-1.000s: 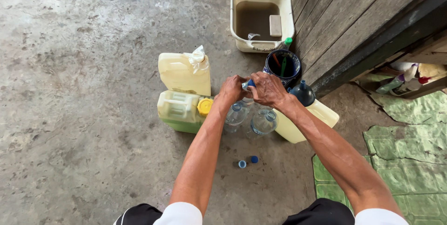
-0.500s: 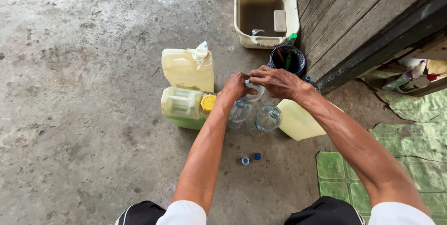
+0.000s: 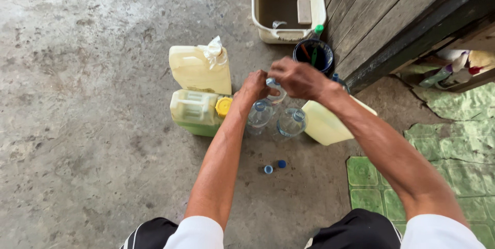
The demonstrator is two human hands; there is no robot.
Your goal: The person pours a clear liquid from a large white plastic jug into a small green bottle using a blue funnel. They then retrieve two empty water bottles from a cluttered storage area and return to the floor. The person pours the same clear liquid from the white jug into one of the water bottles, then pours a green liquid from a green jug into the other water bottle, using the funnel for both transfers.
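Your left hand (image 3: 253, 87) and right hand (image 3: 294, 78) are together over a small clear plastic bottle (image 3: 276, 92), both closed on its upper part; the left grips the side of the neck while the right covers the top from above (whether a cap sits under your right fingers cannot be told). That bottle stands on the grey concrete floor (image 3: 87, 99), at the back of a tight cluster with two more clear plastic bottles: one with an open mouth just below your left wrist (image 3: 259, 113), and another open one to its right (image 3: 292, 121).

Left of the cluster you have two pale yellow plastic jerrycans. The far one (image 3: 198, 70) stands upright with a twist of white plastic stuffed in its spout; the near one (image 3: 196, 111) has a yellow screw cap facing the bottles. A third pale yellow jerrycan (image 3: 327, 123) lies tilted under your right forearm, just beside the right-hand bottle.

Two small blue bottle caps (image 3: 274, 166) lie loose on the floor between your forearms, near each other and apart from the bottles. Beyond your hands, a dark blue bucket (image 3: 313, 55) stands against the wooden wall, with a cream rectangular plastic tub (image 3: 315, 1) of murky water behind it.
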